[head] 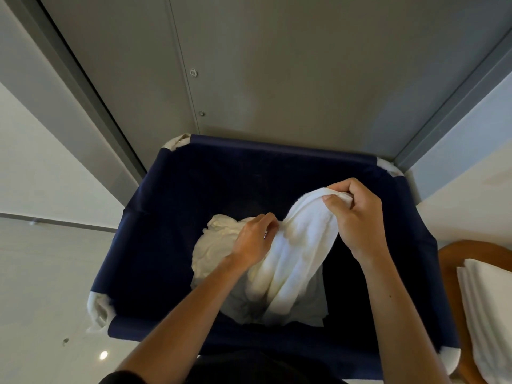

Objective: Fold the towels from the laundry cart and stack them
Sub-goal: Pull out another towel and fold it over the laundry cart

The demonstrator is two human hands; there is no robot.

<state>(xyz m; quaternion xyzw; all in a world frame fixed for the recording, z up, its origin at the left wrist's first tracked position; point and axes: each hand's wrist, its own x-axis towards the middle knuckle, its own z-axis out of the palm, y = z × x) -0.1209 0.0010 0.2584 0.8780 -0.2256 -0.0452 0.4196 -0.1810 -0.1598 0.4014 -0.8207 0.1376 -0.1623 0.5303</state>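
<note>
The dark blue laundry cart (166,217) fills the middle of the frame in front of a grey wall panel (277,65), and a heap of pale towels (213,245) lies at its bottom, in the centre. One white towel (293,259) is lifted above this heap and hangs in long folds: the right hand (357,217) has its fingers clenched on the upper end, right of centre, and the left hand (255,239) pinches its side lower down with curled fingers. At the lower right edge, folded white towels (487,314) lie stacked on a brown wooden surface (454,261).
</note>
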